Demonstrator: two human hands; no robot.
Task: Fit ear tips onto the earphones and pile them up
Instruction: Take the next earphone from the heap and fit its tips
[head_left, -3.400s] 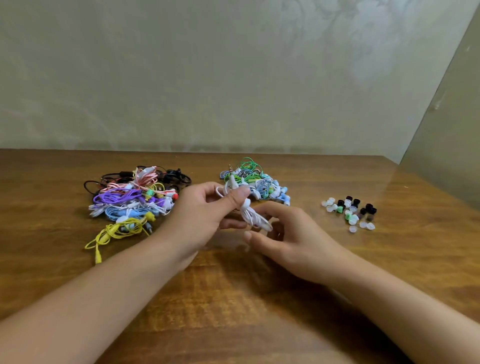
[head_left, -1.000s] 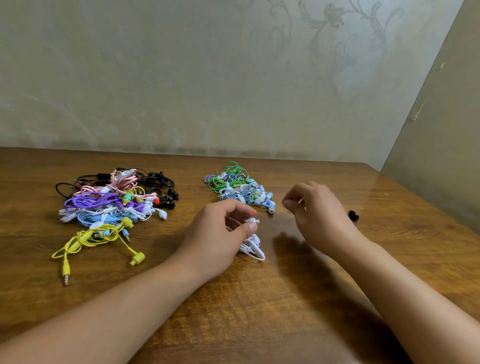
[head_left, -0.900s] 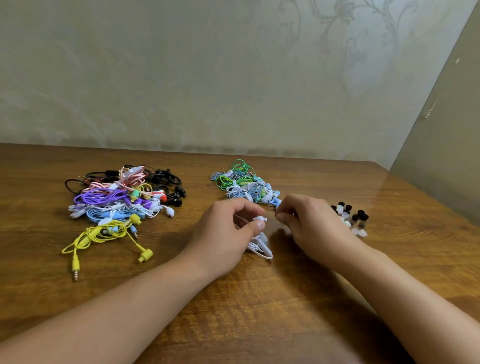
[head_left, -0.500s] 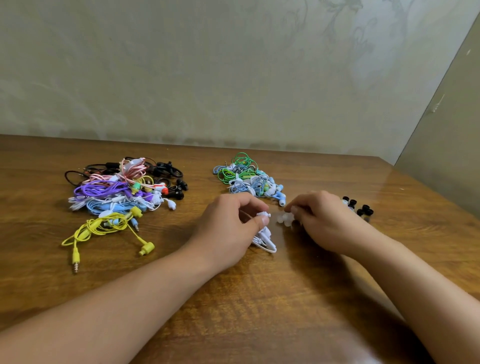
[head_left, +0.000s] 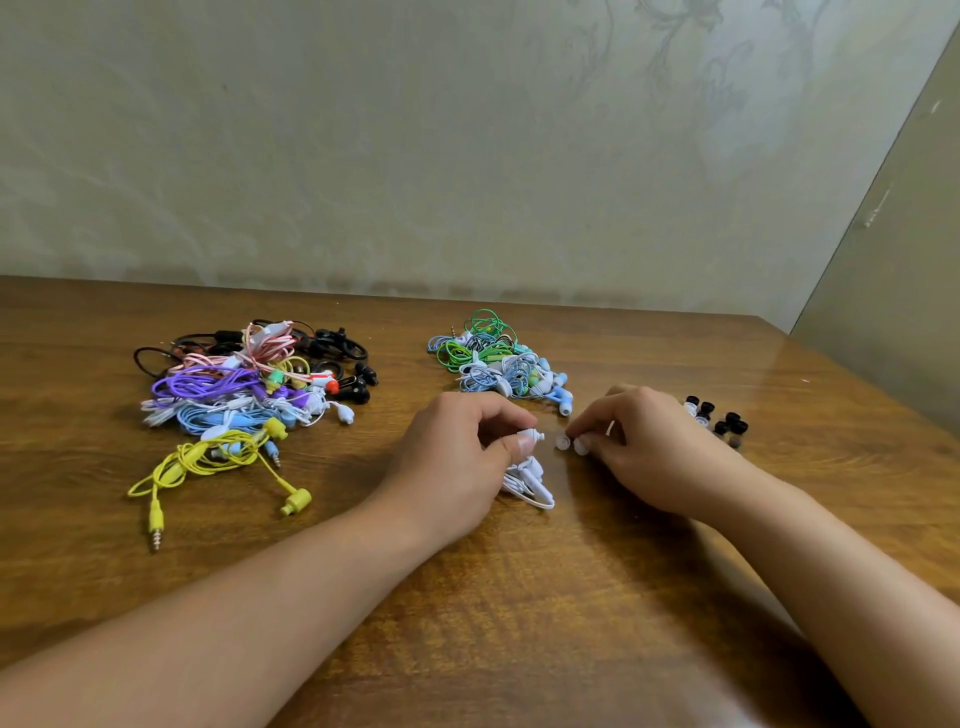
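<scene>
Wooden counter (head_left: 519, 597) carries both hands. Left hand (head_left: 457, 452) pinches a white earphone (head_left: 531, 435), its cord bunched beneath. Just beside, right hand (head_left: 649, 447) pinches a tip (head_left: 562, 442).

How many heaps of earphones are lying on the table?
2: a big mixed-colour earphone pile on the left, and a smaller green-and-blue earphone pile behind the hands. One more white earphone is gripped in the left hand.
</scene>
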